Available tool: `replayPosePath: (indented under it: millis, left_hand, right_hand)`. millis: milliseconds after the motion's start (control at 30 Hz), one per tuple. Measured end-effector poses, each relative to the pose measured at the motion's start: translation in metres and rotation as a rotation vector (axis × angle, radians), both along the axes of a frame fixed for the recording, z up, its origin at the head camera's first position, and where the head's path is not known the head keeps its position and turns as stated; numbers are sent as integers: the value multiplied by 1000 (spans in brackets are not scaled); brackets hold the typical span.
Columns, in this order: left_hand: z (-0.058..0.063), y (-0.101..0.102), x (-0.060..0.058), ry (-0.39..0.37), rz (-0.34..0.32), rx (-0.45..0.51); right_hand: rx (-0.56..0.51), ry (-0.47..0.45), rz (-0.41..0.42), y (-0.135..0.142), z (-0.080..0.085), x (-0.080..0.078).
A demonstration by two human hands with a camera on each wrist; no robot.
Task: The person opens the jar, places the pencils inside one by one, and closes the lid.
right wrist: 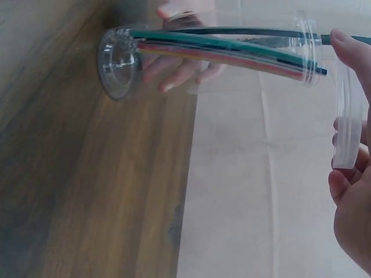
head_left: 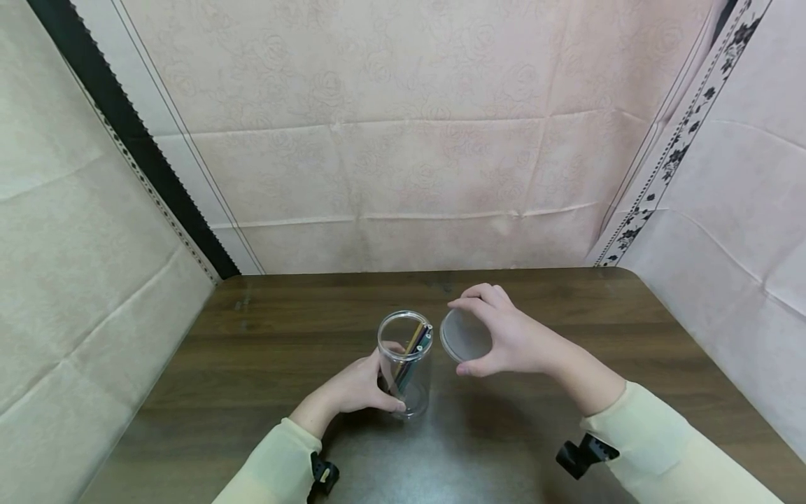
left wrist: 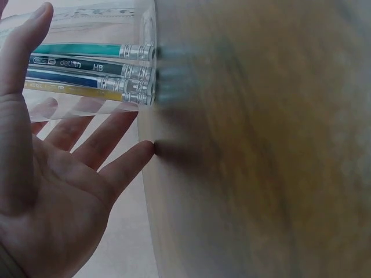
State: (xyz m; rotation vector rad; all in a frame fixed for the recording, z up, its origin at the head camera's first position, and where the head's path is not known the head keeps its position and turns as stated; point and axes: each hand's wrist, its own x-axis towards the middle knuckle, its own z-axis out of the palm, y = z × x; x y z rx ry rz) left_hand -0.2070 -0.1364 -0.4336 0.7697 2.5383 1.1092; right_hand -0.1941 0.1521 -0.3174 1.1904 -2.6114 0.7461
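A clear, straight-sided jar (head_left: 417,400) stands upright on the table, its mouth uncovered. My left hand (head_left: 360,386) holds it from the left side, the thumb in front and the fingers behind. Several pencils (left wrist: 87,65) in green, black, blue and yellow lean inside, their metal-capped ends at the jar's base. One dark pencil tops the rim in the right wrist view. Just right of the mouth, my right hand (head_left: 518,339) grips a round translucent lid (head_left: 464,337) by its edge, thumb at the near side and fingers at the far side. The lid is tilted and apart from the jar.
The brown wood-grain table (head_left: 283,315) ends at a straight back edge. Pale patterned cloth (head_left: 390,175) hangs behind it, with more cloth along both sides. Black wrist cameras (head_left: 582,455) sit on both light sleeves.
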Motion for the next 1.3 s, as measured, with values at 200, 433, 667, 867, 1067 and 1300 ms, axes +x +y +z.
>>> replayPosePath:
  millis: [200, 433, 667, 867, 1067, 1300]
  left_hand:
    - [0, -1, 0, 6, -6, 8]
    - [-1, -1, -1, 11, -11, 15]
    - [0, -1, 0, 0, -18, 12]
    - [1, -1, 0, 23, -19, 8]
    - [1, 0, 0, 42, -17, 4]
    - [1, 0, 1, 14, -24, 15]
  right_hand:
    - [-27, -33, 8, -13, 3, 0]
    - [-46, -41, 22, -29, 2, -2]
    - [-50, -41, 48, -41, 1, -2]
    - [-77, -30, 58, -48, -1, -1]
    - [-81, -37, 49, -55, -1, -2]
    - [-57, -58, 44, -64, 0, -3]
